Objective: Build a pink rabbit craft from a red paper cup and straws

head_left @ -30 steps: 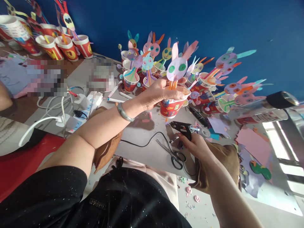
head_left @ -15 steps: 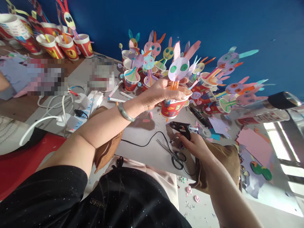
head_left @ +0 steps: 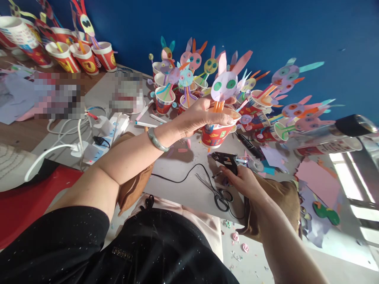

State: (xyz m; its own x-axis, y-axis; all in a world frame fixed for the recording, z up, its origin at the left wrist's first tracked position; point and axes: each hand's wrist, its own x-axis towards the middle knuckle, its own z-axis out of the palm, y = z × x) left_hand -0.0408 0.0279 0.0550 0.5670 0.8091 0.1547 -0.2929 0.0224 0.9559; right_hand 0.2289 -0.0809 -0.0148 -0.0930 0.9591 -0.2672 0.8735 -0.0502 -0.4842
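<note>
My left hand (head_left: pixel 204 117), with a jade-like bangle on the wrist, is closed around a red paper cup (head_left: pixel 217 136) held above the table. Its fingers and thumb lie across the rim and the orange straws (head_left: pixel 219 106) standing in it. On top of these straws is a lilac paper rabbit head (head_left: pixel 225 85) with green eyes and pink ears. Lower right, my right hand (head_left: pixel 241 179) grips a black glue gun (head_left: pixel 226 159), its nozzle pointing left below the cup. Black-handled scissors (head_left: pixel 222 199) lie beside my right hand.
Several finished cup rabbits (head_left: pixel 186 79) stand behind, against the blue wall. A clear bottle (head_left: pixel 334 132) is at the right, near pink paper (head_left: pixel 318 179). White power strips (head_left: pixel 102 144) with cables lie left. A black cord (head_left: pixel 177 181) crosses the table.
The rabbit head and straws have shifted very slightly to the right with my left hand. My right hand and the glue gun stay in almost the same place.
</note>
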